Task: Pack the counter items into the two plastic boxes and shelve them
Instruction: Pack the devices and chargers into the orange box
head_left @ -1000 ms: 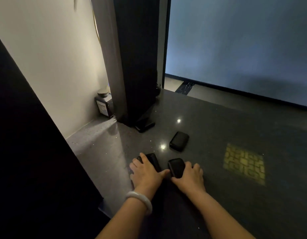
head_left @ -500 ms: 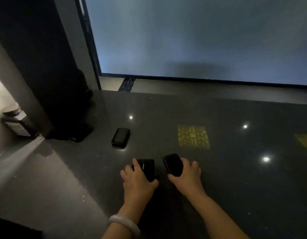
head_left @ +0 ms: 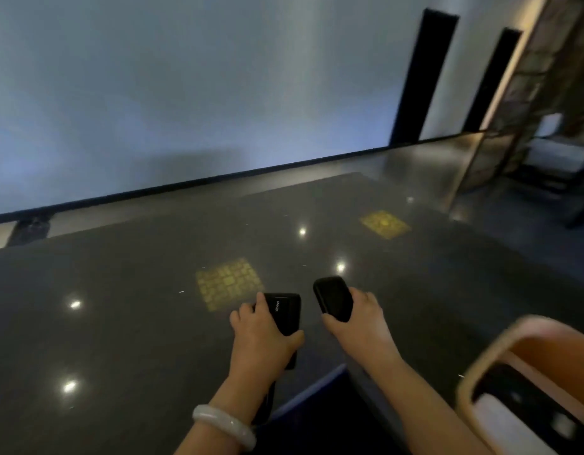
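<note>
My left hand (head_left: pixel 262 336) grips a black rectangular power bank (head_left: pixel 285 311) with white lettering on its top, held just above the dark polished counter (head_left: pixel 126 323). My right hand (head_left: pixel 361 318) grips a second black rounded case (head_left: pixel 333 298), tilted with its far end raised. Both hands are side by side near the counter's front edge. A peach-coloured plastic box (head_left: pixel 526 382) shows blurred at the lower right, with a white item and dark contents inside.
The counter runs back to a pale blue-lit wall (head_left: pixel 202 93). Two yellow patterned light patches (head_left: pixel 229 282) and small light reflections lie on its surface. Two tall dark panels (head_left: pixel 421 77) and a stone-faced column (head_left: pixel 546 93) stand at the right, with floor beyond.
The view has swung to the right. The third black case and the dark pillar have left the frame, and the peach box has come in at the lower right. Both hands keep their items.
</note>
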The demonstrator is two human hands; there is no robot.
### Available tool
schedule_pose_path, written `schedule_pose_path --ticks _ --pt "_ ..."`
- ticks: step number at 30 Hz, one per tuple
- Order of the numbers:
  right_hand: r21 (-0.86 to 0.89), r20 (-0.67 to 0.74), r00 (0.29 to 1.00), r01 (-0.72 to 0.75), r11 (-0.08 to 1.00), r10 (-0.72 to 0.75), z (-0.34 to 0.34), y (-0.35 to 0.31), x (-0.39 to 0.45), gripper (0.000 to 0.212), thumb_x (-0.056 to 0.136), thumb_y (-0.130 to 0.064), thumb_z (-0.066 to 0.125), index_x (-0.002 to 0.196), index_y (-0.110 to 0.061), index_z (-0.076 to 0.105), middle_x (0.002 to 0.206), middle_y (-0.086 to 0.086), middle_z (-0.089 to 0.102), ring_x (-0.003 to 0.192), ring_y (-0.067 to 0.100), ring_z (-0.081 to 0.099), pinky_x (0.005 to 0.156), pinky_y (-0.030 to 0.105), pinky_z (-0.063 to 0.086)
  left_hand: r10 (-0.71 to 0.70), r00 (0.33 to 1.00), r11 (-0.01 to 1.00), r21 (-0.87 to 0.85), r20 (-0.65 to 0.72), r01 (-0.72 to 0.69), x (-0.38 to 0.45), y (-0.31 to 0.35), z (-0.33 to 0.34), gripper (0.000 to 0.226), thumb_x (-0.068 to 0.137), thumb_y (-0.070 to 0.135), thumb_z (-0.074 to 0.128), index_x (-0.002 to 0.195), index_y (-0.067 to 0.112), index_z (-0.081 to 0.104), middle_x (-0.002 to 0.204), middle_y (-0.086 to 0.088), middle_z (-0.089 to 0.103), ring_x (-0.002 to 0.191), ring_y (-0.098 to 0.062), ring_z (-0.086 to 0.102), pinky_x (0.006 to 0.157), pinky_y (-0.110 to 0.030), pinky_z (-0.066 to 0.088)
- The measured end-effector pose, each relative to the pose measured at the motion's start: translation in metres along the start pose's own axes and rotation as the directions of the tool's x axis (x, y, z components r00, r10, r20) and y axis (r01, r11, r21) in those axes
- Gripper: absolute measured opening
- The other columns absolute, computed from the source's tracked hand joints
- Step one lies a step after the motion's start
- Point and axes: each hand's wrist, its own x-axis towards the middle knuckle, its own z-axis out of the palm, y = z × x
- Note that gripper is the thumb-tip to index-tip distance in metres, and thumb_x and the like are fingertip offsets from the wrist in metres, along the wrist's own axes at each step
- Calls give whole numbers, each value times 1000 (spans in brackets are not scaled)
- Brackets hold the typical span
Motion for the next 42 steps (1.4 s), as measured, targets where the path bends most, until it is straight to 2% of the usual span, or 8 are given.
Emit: schedule_pose_path --ticks 4,8,13,20,24,28,37,42 --pt "-10 -146 986 -81 997 79 -83 61 -13 59 81 -40 70 129 -18 46 108 -2 43 106 20 49 91 37 49 192 979 980 -66 72 -188 -18 75 54 91 71 49 73 145 16 31 128 -4 40 121 -21 26 96 -31 32" --pt "4 -284 942 -184 983 177 -136 116 -34 61 80 -39 72 131 -23 43 111 -7 44 103 13 50 84 28 49 358 922 933 -85 149 -349 -36 134 94 85 70 51 73 140 19 35 126 -4 39 116 -20 27 90 -29 33" --pt "37 -324 893 -318 947 312 -170 171 -61 48 82 -41 69 122 -23 50 112 -6 55 106 14 55 93 36 50 495 832 868 -99 251 -486 -49 183 131 83 66 58 70 133 19 41 119 -3 42 111 -18 31 82 -28 35" --pt "207 -373 792 -438 875 484 -200 213 -78 93 55 -71 77 129 -32 38 117 -15 54 109 8 54 89 31 51 581 700 794 -104 415 -598 -50 222 170 100 73 54 71 150 16 19 135 -2 35 126 -20 25 93 -28 36" --pt "183 -335 813 -440 879 476 -206 222 -70 75 67 -55 78 123 -33 33 102 -18 56 85 -6 56 60 10 42 611 637 755 -106 470 -647 -40 228 182 103 75 56 69 152 16 14 136 0 34 128 -19 22 94 -28 37" --pt "160 -331 786 -499 852 523 -198 230 -61 47 74 -41 77 108 -37 44 93 -20 54 78 -6 55 55 9 39 637 583 720 -120 503 -684 -27 229 187 102 76 56 66 153 17 11 136 1 32 130 -20 20 98 -30 38" --pt "376 -320 705 -518 768 632 -180 246 -57 38 76 -26 80 107 -40 62 101 -17 63 85 -1 62 59 9 46 679 518 673 -158 520 -723 -19 224 194 105 76 61 64 153 20 6 137 3 30 132 -20 19 103 -31 37" --pt "317 -270 750 -523 791 604 -178 251 -57 53 75 -20 80 120 -40 59 115 -17 59 104 1 56 87 21 47 695 510 656 -159 506 -738 -20 225 194 105 76 60 65 153 20 5 137 2 30 130 -20 20 101 -30 39"
